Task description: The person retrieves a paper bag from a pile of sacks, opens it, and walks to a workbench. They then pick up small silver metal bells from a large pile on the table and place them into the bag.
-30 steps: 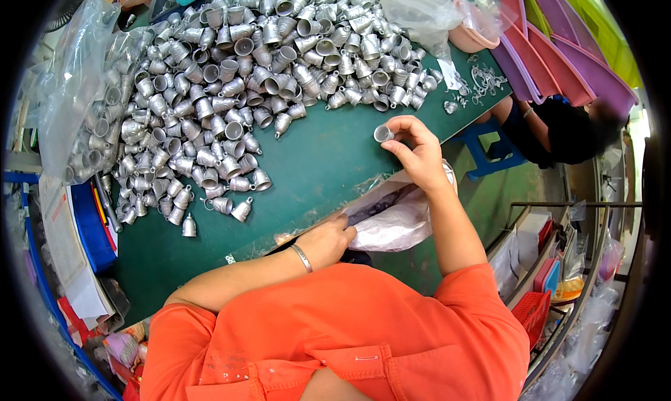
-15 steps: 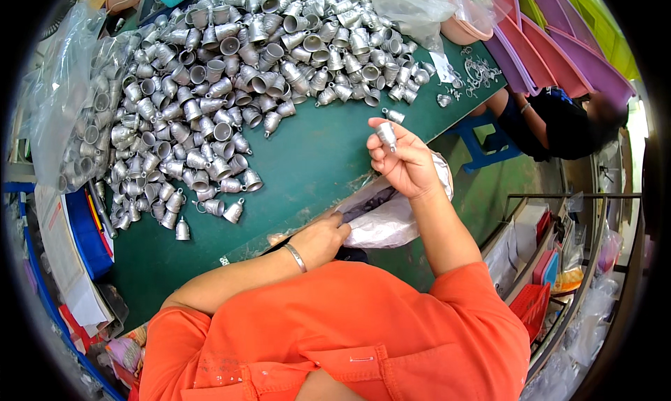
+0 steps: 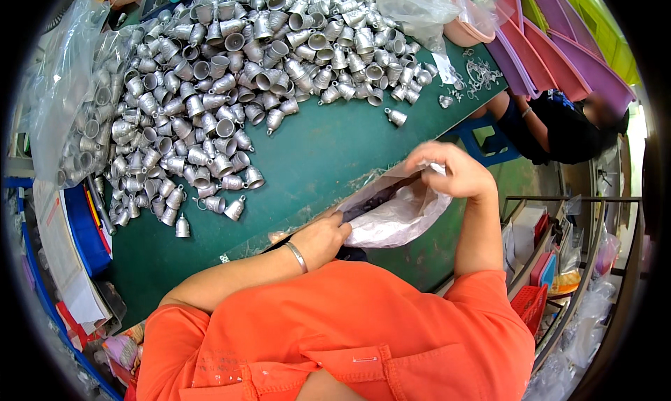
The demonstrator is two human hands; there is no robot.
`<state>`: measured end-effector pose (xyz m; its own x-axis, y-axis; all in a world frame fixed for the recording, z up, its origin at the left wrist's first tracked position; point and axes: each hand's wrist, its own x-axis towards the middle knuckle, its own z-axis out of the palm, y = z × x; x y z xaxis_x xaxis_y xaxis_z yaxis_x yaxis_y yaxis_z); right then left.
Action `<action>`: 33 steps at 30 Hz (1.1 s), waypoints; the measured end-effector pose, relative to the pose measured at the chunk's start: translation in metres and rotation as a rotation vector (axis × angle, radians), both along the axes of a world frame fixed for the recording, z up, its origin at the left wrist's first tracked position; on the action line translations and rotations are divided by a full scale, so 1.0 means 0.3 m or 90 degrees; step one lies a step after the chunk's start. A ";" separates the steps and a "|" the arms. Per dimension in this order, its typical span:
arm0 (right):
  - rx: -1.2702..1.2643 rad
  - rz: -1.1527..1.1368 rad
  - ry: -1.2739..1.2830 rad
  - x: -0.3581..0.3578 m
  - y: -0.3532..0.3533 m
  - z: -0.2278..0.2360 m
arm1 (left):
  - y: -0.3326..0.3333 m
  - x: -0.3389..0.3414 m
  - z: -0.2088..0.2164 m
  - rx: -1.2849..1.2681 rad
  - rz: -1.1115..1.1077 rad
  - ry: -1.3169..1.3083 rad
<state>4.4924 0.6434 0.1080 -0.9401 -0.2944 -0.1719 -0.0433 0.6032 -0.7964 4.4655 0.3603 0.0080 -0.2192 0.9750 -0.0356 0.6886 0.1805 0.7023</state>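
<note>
A whitish plastic bag hangs at the table's near edge, its mouth spread and its dark inside partly showing. My left hand, with a metal bangle on the wrist, is closed on the left side of the bag's rim. My right hand is at the right end of the mouth, fingers and thumb curled about the rim, slightly blurred. No bell shows in it. Ahead of it a single silver bell lies apart on the green table. A large heap of silver bells covers the table's far left part.
Clear plastic bags lean at the left beside a blue folder. Small metal rings lie near a pink bowl at the far right. Another person sits past the table by a blue stool. Shelving stands at right.
The bell held in my right hand is out of sight. That hand has moved right and down to the bag's rim, and the mouth is wider. My left hand has stayed put.
</note>
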 end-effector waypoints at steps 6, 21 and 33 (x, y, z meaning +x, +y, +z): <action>0.337 -0.312 0.288 -0.125 -0.089 -0.106 | 0.005 0.006 -0.025 0.002 0.004 -0.015; -0.655 -0.305 0.096 -0.106 -0.207 -0.130 | 0.003 0.015 -0.035 0.017 0.015 0.044; -0.628 -0.309 0.140 -0.112 -0.312 -0.126 | 0.004 0.014 -0.037 0.028 0.016 0.046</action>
<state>4.4589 0.5497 0.0702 -0.9734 0.1962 0.1180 -0.1737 -0.2967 -0.9390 4.4696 0.3614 -0.0030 -0.2441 0.9695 0.0244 0.7338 0.1682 0.6582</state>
